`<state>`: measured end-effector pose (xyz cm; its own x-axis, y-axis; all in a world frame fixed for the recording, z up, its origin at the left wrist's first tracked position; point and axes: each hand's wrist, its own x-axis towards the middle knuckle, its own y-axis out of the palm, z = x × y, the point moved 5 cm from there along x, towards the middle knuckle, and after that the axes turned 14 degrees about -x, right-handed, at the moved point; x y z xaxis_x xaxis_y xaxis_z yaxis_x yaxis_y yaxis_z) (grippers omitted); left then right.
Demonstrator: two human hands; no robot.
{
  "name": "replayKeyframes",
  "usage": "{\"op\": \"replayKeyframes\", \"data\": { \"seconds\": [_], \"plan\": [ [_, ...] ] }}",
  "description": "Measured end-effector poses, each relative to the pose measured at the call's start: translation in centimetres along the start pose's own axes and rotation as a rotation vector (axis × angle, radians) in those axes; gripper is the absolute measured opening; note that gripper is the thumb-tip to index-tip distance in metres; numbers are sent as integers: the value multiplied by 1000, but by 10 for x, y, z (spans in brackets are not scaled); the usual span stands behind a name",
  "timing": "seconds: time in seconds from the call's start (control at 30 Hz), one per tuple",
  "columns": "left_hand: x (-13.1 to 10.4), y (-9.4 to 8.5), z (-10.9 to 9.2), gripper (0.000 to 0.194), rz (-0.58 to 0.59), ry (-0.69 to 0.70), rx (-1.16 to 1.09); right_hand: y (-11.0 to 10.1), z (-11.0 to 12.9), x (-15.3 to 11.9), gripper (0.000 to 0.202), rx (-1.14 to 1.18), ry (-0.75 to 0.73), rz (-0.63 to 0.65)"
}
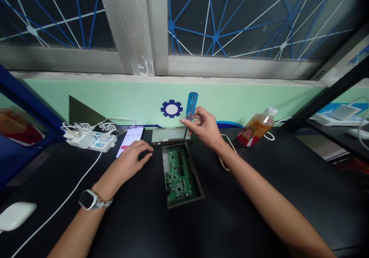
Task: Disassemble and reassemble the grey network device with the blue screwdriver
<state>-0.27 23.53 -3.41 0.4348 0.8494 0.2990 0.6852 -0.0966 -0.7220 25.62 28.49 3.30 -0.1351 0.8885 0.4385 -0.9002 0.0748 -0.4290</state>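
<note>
My right hand (pixel 203 125) pinches a screwdriver (pixel 191 103) near the base of its clear blue handle. Its handle points up, and the dark shaft runs down towards the right part of a flat metal cover (pixel 170 135). Whether the tip touches anything I cannot tell. In front of this cover lies a green circuit board (pixel 179 175) inside a shallow metal case (pixel 198 185). My left hand (pixel 134 156) rests open, thumb apart from the fingers, beside the lower part of a phone (pixel 131 137) with a timer on its screen. Nothing shows in that hand.
At the left, a white power strip (pixel 98 140) carries plugs and tangled cables. A white mouse-like object (pixel 17 215) sits near the left edge. To the right stand a tilted-looking drink bottle (pixel 256 127) and a pale cable (pixel 221 162). A wall and windows rise behind the black table (pixel 230 219).
</note>
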Motion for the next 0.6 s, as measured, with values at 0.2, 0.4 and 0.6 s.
{"op": "replayKeyframes", "data": {
  "seconds": [0.2, 0.4, 0.6],
  "plan": [
    [-17, -5, 21, 16, 75, -63, 51, -3, 9, -2, 44, 29, -45, -20],
    [-13, 0, 13, 14, 79, -45, 98, 3, 18, -10, 35, 98, -45, -10],
    [-11, 1, 6, 16, 75, 4, 66, 12, 12, -20, 33, 141, 16, 14]
  ]
}}
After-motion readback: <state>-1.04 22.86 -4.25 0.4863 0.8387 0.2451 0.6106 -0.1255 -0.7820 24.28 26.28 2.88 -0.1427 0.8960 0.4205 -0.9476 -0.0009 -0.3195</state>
